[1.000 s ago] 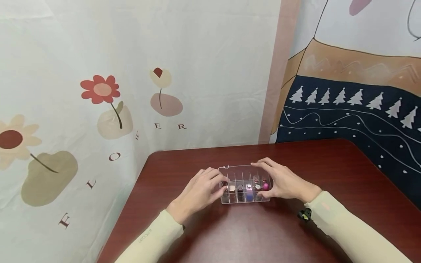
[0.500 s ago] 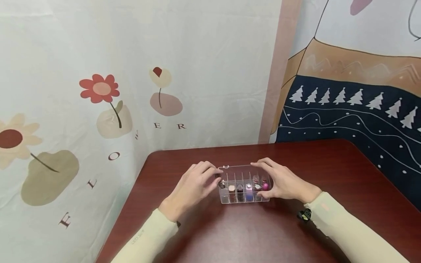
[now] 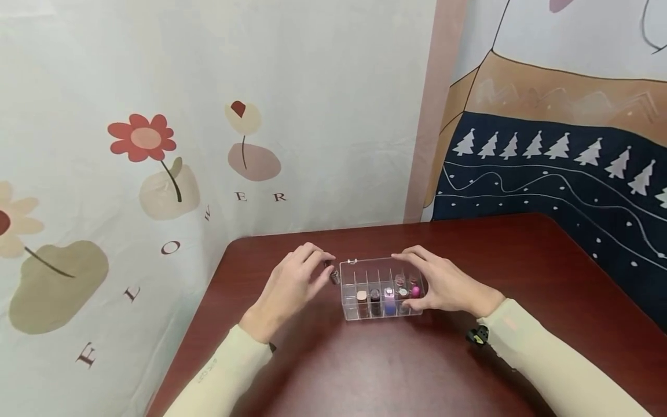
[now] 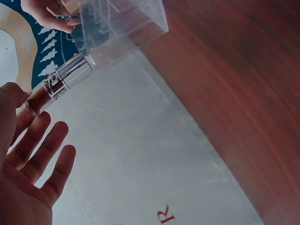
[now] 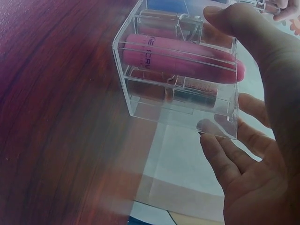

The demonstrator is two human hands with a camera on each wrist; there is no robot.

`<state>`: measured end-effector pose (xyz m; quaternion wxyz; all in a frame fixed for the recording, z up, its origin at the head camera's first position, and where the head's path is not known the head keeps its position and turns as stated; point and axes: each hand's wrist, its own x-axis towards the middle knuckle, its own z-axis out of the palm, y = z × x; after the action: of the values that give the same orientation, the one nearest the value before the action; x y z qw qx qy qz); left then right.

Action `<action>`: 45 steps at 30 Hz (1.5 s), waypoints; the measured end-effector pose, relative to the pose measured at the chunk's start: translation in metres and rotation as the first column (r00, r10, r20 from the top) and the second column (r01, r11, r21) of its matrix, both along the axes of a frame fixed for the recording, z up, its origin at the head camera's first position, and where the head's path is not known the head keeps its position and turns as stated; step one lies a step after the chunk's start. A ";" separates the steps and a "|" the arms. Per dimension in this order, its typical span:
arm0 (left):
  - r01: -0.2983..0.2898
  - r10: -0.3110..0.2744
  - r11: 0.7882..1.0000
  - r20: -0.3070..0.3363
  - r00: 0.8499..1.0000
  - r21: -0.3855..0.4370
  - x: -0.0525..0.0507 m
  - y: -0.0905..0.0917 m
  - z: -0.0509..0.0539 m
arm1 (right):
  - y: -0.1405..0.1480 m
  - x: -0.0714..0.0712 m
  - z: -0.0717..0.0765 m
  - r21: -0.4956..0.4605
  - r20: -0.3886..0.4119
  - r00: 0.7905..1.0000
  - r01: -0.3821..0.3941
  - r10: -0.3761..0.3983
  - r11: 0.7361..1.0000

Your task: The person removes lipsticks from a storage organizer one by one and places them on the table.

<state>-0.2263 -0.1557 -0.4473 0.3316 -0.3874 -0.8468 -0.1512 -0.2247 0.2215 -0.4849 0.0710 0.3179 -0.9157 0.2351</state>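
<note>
Two pale sleeves point(image 3: 563, 353) extend over the dark red bench point(image 3: 365, 370). Farther in, the left hand point(image 3: 286, 284) pinches a clear and silver lipstick tube point(image 4: 68, 77), just beside the left end of a transparent divided box point(image 3: 351, 313) on the bench. The right hand point(image 3: 443, 284) grips this box at its right end, where a pink tube point(image 5: 183, 58) sits. Behind the bench hangs a white cloth point(image 3: 333, 116) with printed flowers point(image 3: 146, 139).
</note>
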 end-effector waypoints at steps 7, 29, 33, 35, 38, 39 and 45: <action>-0.048 0.048 0.999 0.036 0.998 0.002 -0.007 -0.008 -0.009 | 0.000 -0.001 0.002 0.013 -0.007 1.000 0.004 -0.004 1.000; -0.100 0.122 0.990 0.236 0.964 -0.103 -0.022 -0.021 -0.048 | 0.001 -0.002 -0.001 -0.015 0.015 1.000 0.001 0.000 1.000; -0.113 0.138 0.987 0.244 0.960 -0.114 -0.022 -0.021 -0.047 | 0.001 -0.002 -0.001 -0.013 0.012 1.000 -0.003 0.003 1.000; -0.120 0.146 0.986 0.247 0.958 -0.117 -0.021 -0.020 -0.047 | 0.001 -0.002 -0.001 -0.012 0.009 1.000 -0.005 0.005 1.000; -0.129 0.155 0.985 0.255 0.955 -0.115 -0.020 -0.021 -0.046 | 0.000 -0.002 -0.001 -0.010 0.008 1.000 -0.007 0.007 1.000; -0.132 0.158 0.985 0.255 0.954 -0.115 -0.020 -0.021 -0.046 | 0.000 -0.002 -0.001 -0.010 0.008 1.000 -0.008 0.008 1.000; -0.142 0.167 0.983 0.240 0.956 -0.116 -0.019 -0.022 -0.046 | 0.001 -0.002 -0.001 -0.013 0.013 1.000 -0.006 0.007 1.000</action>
<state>-0.2451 -0.1775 -0.4932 0.2143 -0.3138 -0.9158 -0.1304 -0.2266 0.2222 -0.4860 0.0662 0.3189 -0.9137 0.2432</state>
